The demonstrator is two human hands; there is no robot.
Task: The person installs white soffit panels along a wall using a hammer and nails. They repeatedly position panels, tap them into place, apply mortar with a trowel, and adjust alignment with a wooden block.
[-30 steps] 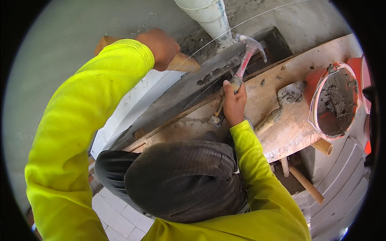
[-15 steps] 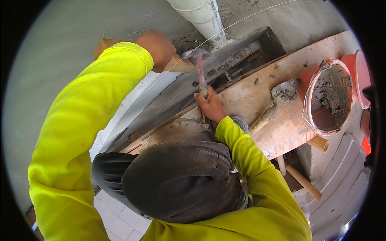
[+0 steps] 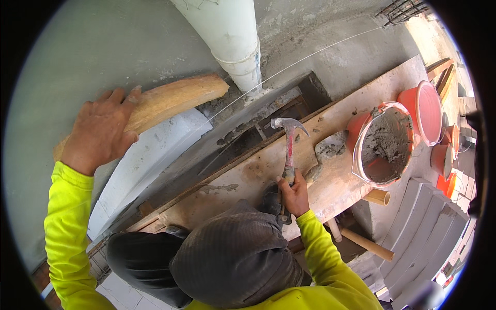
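My left hand (image 3: 101, 129) grips a long piece of wood (image 3: 175, 101), fingers over its far side and thumb on the near side. The wood lies against the grey plastered wall, along the far edge of a white block (image 3: 147, 155). In my right hand (image 3: 294, 194) a claw hammer (image 3: 289, 147) is held by its handle, head up, over the board and apart from the wood. A taut white string (image 3: 289, 67) crosses above the block's end. Past my right hand, a trowel (image 3: 330, 146) with mortar on its blade rests on the board.
A mortar-streaked wooden board (image 3: 248, 178) runs diagonally beside a recessed slot (image 3: 284, 111). On the right stand an orange bucket of mortar (image 3: 387, 144) and another red bucket (image 3: 421, 111). A white pipe (image 3: 237, 49) rises by the wall. Grey slabs (image 3: 413, 232) lie at lower right.
My left hand has slid left along the wood and lies flatter on it. The hammer, blurred beside the wood before, has drawn back toward me and to the right. The view has shifted.
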